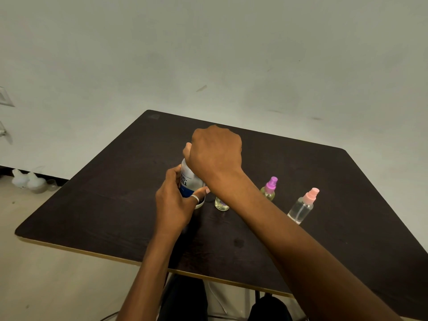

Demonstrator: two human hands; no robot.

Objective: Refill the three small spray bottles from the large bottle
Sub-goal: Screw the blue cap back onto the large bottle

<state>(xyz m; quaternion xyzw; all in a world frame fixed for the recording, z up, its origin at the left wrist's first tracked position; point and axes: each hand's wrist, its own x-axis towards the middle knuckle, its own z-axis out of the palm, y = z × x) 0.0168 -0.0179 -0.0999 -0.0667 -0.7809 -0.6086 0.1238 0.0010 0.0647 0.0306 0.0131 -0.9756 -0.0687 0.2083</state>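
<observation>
The large white bottle (188, 179) with a blue band stands upright near the middle of the dark table (104, 205). My left hand (176, 202) is wrapped around its lower body. My right hand (215, 154) is closed over its top, hiding the cap. Just right of it, a small bottle (221, 204) with yellowish liquid is mostly hidden under my right forearm. Further right stand a small bottle with a purple sprayer (269, 187) and a clear small bottle with a pink sprayer (303, 205), both upright.
On the floor at the left, by the wall, sit pale plastic bottles (27, 180). A wall socket plate (5, 97) shows at the far left. The table's front edge (92, 252) runs diagonally; dark legs show below it.
</observation>
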